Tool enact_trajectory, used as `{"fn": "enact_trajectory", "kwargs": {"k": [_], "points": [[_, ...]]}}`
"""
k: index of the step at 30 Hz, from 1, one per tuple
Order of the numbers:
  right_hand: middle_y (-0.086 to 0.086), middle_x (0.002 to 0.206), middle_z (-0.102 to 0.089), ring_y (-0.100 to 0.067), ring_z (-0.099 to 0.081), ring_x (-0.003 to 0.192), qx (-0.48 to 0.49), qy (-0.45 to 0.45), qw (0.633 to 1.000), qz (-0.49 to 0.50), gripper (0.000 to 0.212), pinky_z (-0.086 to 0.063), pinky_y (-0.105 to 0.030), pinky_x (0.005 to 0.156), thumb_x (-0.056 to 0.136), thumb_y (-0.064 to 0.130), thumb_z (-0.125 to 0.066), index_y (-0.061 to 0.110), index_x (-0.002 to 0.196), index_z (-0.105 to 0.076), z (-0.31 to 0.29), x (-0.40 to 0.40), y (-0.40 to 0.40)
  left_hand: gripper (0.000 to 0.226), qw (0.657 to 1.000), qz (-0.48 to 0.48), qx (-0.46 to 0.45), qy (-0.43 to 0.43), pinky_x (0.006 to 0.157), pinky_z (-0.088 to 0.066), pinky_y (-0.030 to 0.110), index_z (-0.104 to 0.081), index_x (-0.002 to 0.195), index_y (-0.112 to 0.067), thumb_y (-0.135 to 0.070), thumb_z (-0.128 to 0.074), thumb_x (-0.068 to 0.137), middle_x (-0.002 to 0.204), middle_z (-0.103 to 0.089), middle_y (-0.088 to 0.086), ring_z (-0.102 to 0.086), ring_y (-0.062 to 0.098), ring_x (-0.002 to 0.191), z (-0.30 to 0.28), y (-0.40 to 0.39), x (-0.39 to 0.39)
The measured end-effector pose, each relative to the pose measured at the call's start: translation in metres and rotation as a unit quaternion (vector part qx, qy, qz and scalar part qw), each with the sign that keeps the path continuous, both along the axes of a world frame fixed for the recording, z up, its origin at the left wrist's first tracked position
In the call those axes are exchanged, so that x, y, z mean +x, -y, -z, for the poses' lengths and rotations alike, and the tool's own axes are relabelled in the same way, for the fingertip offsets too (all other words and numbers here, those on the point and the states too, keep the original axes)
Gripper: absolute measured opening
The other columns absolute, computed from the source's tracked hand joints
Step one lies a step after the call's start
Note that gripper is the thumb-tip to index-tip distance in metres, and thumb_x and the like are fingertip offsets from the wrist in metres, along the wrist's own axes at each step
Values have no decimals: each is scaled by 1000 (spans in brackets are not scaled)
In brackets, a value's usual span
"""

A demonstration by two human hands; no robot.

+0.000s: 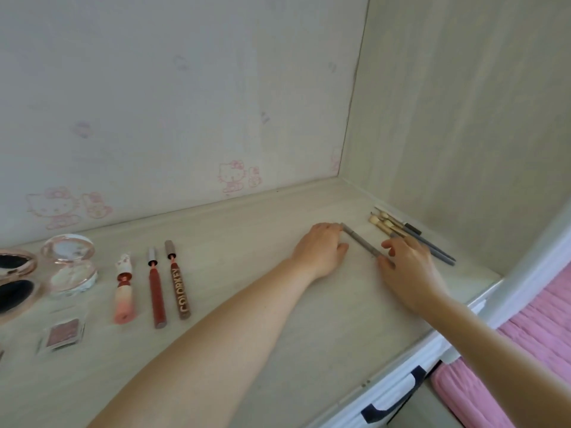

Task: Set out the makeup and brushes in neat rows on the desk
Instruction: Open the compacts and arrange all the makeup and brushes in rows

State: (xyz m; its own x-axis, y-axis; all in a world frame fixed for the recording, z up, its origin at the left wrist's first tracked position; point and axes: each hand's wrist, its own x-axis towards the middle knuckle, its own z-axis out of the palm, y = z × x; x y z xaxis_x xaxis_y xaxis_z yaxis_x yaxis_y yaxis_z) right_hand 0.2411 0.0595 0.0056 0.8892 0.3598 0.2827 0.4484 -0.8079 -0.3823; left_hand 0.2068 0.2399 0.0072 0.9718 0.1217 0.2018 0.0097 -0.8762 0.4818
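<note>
A slim grey pencil (361, 241) lies slanted on the pale desk (247, 304). My left hand (321, 248) touches its far end with the fingertips, and my right hand (404, 267) pinches its near end. Just right of it, against the side wall, lies a bunch of brushes (386, 222) with pale tips and grey handles (435, 250). At the left three lip products lie side by side: a pink tube (124, 291), a red gloss (156, 287) and a brown gloss (179, 282).
An open round compact (69, 264) and a dark round mirror case (12, 282) sit at the far left, with a small square shadow pan (63, 333) below them. Walls close the back and right. The desk's front edge (432, 338) drops to pink bedding (531, 329).
</note>
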Motion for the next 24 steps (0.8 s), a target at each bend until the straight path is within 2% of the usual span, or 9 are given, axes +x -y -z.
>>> {"fn": "enact_trajectory", "kwargs": {"k": [5, 8, 14, 16, 18, 20, 22, 24], "points": [[-5, 113, -56, -24, -49, 107, -31, 8, 999, 0, 25, -50, -38, 85, 94, 30, -50, 16, 113, -60, 1, 4, 0, 56, 997, -18, -20, -68, 111, -29, 35, -26, 147, -11, -30, -45, 99, 145, -39, 19, -32, 31, 137, -3, -4, 27], [-3, 105, -56, -21, -51, 97, -33, 8, 999, -10, 19, -51, -37, 80, 95, 27, -50, 16, 104, -62, -2, 4, 0, 51, 994, -18, -47, -93, 109, -31, 33, -32, 145, -13, -28, -45, 99, 144, -42, 16, -38, 31, 134, -5, -6, 35], [-1, 98, -56, -19, -52, 85, -7, 6, 1000, -21, 15, -48, -31, 72, 95, 25, -51, 17, 98, -63, -6, -5, -2, 48, 988, -36, -144, -44, 105, -32, 28, -42, 140, -16, -23, -55, 94, 141, -48, 7, -44, 25, 130, -11, -9, 20], [-1, 98, -56, -18, -53, 84, 28, 7, 999, -28, 15, -48, -30, 72, 95, 21, -52, 16, 100, -65, -9, -13, -4, 44, 978, -55, -201, -6, 100, -38, 28, -49, 135, -17, -20, -59, 92, 133, -55, 5, -50, 23, 122, -17, -12, 7], [0, 99, -58, -15, -54, 83, 58, 13, 997, -44, 14, -45, -23, 70, 94, 19, -56, 15, 102, -66, -13, -23, -7, 36, 953, -81, -289, 41, 89, -47, 30, -57, 124, -13, -13, -63, 89, 121, -62, 7, -61, 23, 102, -27, -18, -8], [1, 98, -59, -9, -53, 79, 87, 18, 994, -65, 13, -38, -10, 64, 92, 16, -59, 15, 102, -67, -20, -36, -10, 29, 907, -93, -406, 66, 79, -54, 30, -61, 116, -5, -4, -64, 87, 106, -64, 11, -65, 23, 80, -38, -26, -29], [3, 94, -61, -4, -53, 76, 118, 20, 990, -81, 11, -38, -5, 59, 91, 14, -61, 15, 100, -68, -27, -51, -12, 23, 856, -87, -503, 82, 79, -56, 31, -62, 109, 1, 4, -63, 86, 93, -63, 12, -65, 22, 71, -45, -36, -54], [5, 91, -64, -5, -57, 79, 147, 5, 984, -102, 10, -40, -6, 62, 91, 15, -61, 18, 98, -67, -35, -68, -16, 18, 812, -71, -571, 97, 83, -58, 34, -63, 103, 2, 7, -63, 86, 84, -65, 10, -67, 21, 70, -50, -45, -80]]}}
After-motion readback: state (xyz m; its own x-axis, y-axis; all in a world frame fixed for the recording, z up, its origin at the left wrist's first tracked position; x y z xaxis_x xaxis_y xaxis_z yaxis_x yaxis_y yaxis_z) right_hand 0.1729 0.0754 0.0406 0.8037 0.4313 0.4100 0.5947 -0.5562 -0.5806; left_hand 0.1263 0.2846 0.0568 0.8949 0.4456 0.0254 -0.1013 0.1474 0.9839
